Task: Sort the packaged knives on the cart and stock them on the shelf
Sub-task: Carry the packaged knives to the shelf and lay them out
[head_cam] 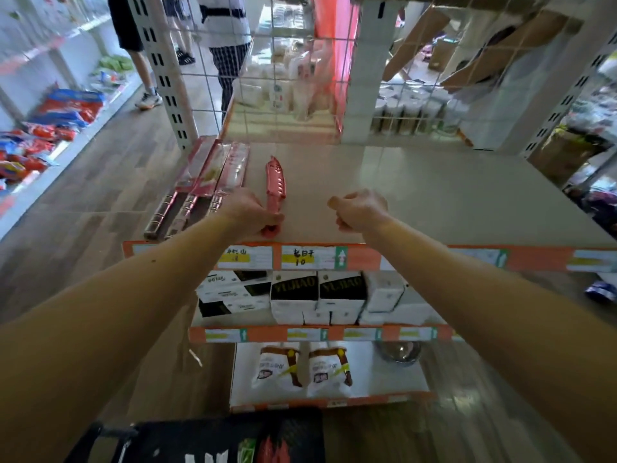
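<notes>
Head camera: a person's left hand (248,213) closes around the handle end of a pink sheathed knife (275,182) lying on the top shelf (434,195), fingers wrapped tight on the butt nearest the shelf's front edge. The knife's long axis runs from that grip straight away from the person toward the wire grid at the back, blade end farthest out. Just left of the pink knife lie three boxed knives (207,182) side by side, their steel handles pointing toward the front edge on much the same line. The right hand (360,212) hovers right of the pink knife, apart from it, fingers curled into a loose fist and holding nothing visible. The left hand is plainly the nearer. Judged from this, sliding the knife leftward would bring it beside the boxed row; more pink packages show in the cart (200,442) below.
</notes>
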Demonstrator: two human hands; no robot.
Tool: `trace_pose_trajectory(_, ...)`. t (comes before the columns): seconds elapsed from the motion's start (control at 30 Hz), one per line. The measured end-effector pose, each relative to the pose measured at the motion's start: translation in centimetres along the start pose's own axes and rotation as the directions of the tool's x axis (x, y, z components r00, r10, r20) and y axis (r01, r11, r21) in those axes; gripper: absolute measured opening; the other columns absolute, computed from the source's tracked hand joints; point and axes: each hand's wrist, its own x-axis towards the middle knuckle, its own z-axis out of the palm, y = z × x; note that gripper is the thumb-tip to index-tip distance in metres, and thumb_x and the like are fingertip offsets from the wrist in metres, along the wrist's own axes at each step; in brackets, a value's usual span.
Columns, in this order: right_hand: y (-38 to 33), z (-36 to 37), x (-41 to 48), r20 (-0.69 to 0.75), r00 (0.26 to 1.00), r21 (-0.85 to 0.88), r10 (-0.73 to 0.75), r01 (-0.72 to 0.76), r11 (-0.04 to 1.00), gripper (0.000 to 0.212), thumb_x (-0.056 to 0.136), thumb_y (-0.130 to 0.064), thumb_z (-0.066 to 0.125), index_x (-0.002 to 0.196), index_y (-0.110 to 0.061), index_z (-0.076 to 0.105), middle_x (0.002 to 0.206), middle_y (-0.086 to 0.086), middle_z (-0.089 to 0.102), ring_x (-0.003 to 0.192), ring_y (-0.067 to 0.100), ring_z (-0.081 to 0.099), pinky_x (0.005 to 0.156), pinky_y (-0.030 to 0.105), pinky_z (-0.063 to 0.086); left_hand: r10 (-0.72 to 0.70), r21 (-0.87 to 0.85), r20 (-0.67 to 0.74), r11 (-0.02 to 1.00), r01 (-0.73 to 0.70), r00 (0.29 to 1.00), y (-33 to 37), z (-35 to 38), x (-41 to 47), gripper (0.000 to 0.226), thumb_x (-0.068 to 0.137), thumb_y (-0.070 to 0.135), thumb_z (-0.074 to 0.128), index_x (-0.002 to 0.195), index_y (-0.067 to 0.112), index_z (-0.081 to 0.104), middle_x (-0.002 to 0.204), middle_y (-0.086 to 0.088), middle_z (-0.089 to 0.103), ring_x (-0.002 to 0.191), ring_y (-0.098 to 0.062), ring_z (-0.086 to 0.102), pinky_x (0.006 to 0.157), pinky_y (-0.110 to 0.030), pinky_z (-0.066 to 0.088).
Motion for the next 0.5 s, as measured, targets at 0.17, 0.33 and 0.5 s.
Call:
trace_pose_trajectory(0.17, 0.1, 0.9, 0.5, 0.044, 0.999, -0.016, 0.011, -0.01, 1.0, 0.027, 0.085, -0.023, 0.059, 0.061, -0.011, 0.058, 0.058, 0.002, 0.056, 0.056, 0.015, 0.056, 0.08, 0.028, 0.056, 0.183, 0.454, -0.071, 0.881, -0.131, 0.981, -0.1, -0.1, 0.0, 0.034, 0.087, 0.034, 0.061, 0.071, 0.004, 0.06, 0.087, -0.017, 0.063, 0.077, -0.025, 0.055, 0.063, -0.023, 0.042)
trace_pose_trajectory(0.33, -0.5, 2.0, 0.5, 0.063, 0.998, -0.072, -0.012, 0.016, 0.997, 0.032, 0.085, -0.026, 0.06, 0.057, -0.013, 0.056, 0.056, 0.001, 0.055, 0.05, 0.01, 0.05, 0.062, 0.023, 0.051, 0.311, 0.625, -0.053, 0.751, -0.212, 0.949, 0.5, 0.4, -1.0, 0.043, 0.096, 0.034, 0.044, 0.105, -0.004, 0.062, 0.113, -0.024, 0.06, 0.108, -0.034, 0.055, 0.091, -0.035, 0.04)
trace_pose_trajectory(0.5, -0.7, 2.4, 0.2, 0.099, 0.994, -0.123, -0.04, 0.052, 0.991, 0.027, 0.086, -0.029, 0.06, 0.066, -0.011, 0.063, 0.071, 0.007, 0.063, 0.057, 0.014, 0.053, 0.077, 0.028, 0.054, 0.297, 0.572, -0.063, 0.793, -0.21, 0.953, -0.4, 0.3, -0.3, 0.042, 0.091, 0.035, 0.053, 0.114, 0.0, 0.057, 0.118, -0.021, 0.06, 0.112, -0.033, 0.054, 0.092, -0.035, 0.042)
